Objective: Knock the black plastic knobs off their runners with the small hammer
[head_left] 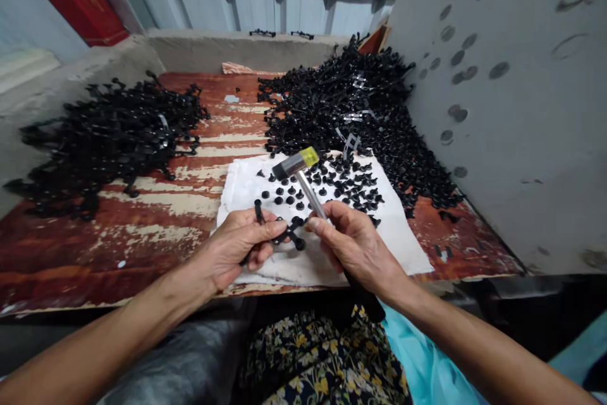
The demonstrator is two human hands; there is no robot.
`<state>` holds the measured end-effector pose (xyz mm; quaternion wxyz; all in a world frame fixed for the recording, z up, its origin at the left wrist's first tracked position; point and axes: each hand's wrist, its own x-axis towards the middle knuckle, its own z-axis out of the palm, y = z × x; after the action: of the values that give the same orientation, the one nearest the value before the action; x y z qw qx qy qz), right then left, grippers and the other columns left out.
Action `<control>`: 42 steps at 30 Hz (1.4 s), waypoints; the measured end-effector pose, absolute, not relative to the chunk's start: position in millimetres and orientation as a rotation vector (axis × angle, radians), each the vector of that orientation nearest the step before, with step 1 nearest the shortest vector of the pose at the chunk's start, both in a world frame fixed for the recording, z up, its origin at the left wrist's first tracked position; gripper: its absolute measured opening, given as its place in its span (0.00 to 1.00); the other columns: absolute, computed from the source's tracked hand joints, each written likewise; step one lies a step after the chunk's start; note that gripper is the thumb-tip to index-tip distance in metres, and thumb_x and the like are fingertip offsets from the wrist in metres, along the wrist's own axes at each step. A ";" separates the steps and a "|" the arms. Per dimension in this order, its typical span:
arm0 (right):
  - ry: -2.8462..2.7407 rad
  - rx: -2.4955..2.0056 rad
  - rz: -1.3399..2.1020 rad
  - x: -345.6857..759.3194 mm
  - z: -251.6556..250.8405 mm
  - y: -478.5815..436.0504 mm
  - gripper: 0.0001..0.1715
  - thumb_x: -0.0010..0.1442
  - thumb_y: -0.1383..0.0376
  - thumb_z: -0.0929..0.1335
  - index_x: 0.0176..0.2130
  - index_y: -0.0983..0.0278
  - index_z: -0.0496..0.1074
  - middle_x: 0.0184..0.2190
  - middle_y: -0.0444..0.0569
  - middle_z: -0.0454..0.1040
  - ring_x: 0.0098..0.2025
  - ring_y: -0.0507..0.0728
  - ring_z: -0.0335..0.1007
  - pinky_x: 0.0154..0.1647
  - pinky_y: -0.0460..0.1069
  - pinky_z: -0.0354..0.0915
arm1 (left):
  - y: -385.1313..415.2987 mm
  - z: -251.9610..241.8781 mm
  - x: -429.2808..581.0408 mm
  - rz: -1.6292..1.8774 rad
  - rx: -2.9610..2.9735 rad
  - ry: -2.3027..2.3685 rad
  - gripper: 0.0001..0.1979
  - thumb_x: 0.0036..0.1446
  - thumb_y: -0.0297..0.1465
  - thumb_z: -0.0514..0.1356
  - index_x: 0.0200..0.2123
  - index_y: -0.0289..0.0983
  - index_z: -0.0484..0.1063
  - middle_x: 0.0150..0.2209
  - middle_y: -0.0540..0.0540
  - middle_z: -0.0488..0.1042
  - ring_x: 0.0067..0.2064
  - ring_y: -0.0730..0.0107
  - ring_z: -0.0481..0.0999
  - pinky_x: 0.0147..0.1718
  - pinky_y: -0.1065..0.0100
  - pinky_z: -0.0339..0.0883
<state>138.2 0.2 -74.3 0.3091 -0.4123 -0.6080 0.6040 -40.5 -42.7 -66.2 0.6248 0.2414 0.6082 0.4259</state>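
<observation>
My left hand [246, 242] pinches a black bracket [290, 231] with knobbed arm ends, held above a white cloth [403, 247]. In my right hand [353, 241] is a small mallet [296, 165] with a metal shaft, a dark face on one side and a yellow one on the other. Its head points up and away from me. The right thumb and fingertips come close to the bracket; whether they touch it I cannot tell. Several loose black caps with stems [351, 187] lie spread on the cloth just beyond my hands.
A heap of black brackets [114, 133] lies at the left of the worn red-brown tabletop [190, 203]. Another large heap of black parts [327, 102] covers the back right, against a grey panel [521, 120]. A red box [85, 10] stands at the back left.
</observation>
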 end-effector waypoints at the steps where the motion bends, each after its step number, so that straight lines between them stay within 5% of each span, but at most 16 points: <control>1: -1.577 -1.118 1.573 142.3 -73.9 0.3 0.12 0.57 0.56 0.67 0.31 0.63 0.67 0.17 0.35 0.59 0.15 0.45 0.51 0.13 0.42 0.50 | -39.9 -66.8 -42.9 0.972 0.559 1.430 0.14 0.45 0.30 0.70 0.27 0.34 0.66 0.14 0.56 0.62 0.12 0.84 0.55 0.09 0.83 0.45; 5: -1.436 -1.209 1.565 159.3 -77.1 0.0 0.17 0.56 0.51 0.68 0.31 0.62 0.65 0.16 0.34 0.59 0.13 0.46 0.51 0.12 0.42 0.51 | -30.1 -67.9 -49.3 0.935 0.587 1.490 0.09 0.54 0.24 0.63 0.25 0.32 0.66 0.16 0.54 0.63 0.12 0.87 0.51 0.09 0.83 0.41; 10: -1.371 -1.221 1.599 167.8 -87.0 -4.1 0.19 0.55 0.50 0.69 0.30 0.62 0.65 0.17 0.35 0.60 0.14 0.45 0.50 0.11 0.42 0.52 | -22.6 -65.9 -47.4 0.901 0.574 1.526 0.11 0.56 0.22 0.62 0.24 0.33 0.64 0.13 0.58 0.57 0.11 0.88 0.48 0.10 0.83 0.38; 13: -1.365 -1.216 1.608 168.3 -89.6 -5.5 0.18 0.55 0.51 0.69 0.30 0.62 0.65 0.19 0.36 0.62 0.15 0.45 0.50 0.11 0.42 0.53 | -20.4 -63.6 -45.1 0.884 0.578 1.556 0.12 0.57 0.21 0.62 0.24 0.32 0.64 0.15 0.56 0.61 0.11 0.89 0.47 0.10 0.83 0.38; 16: -1.385 -1.224 1.601 168.9 -91.4 -5.1 0.18 0.56 0.51 0.69 0.31 0.62 0.65 0.19 0.36 0.61 0.15 0.45 0.50 0.10 0.42 0.52 | -19.5 -61.8 -43.8 0.870 0.580 1.575 0.11 0.56 0.21 0.62 0.24 0.32 0.64 0.18 0.51 0.68 0.11 0.89 0.47 0.09 0.82 0.38; 38: -1.440 -1.216 1.585 171.9 -93.8 -3.7 0.18 0.58 0.50 0.68 0.32 0.62 0.64 0.19 0.36 0.60 0.15 0.46 0.49 0.12 0.43 0.51 | -18.7 -70.1 -44.7 0.880 0.675 1.600 0.10 0.52 0.25 0.64 0.24 0.33 0.65 0.19 0.48 0.70 0.12 0.88 0.48 0.10 0.80 0.38; 42: -1.700 -1.216 1.429 176.2 -89.0 -4.2 0.16 0.64 0.53 0.63 0.36 0.63 0.68 0.22 0.41 0.65 0.21 0.50 0.60 0.20 0.45 0.61 | -17.2 -76.7 -50.8 0.861 0.718 1.591 0.11 0.51 0.28 0.65 0.25 0.35 0.64 0.20 0.48 0.72 0.12 0.88 0.47 0.11 0.80 0.37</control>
<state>176.2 -4.2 -89.0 0.3000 -0.4582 -0.6404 0.5385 -50.8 -17.2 -76.7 0.5626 0.3050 0.6758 0.3659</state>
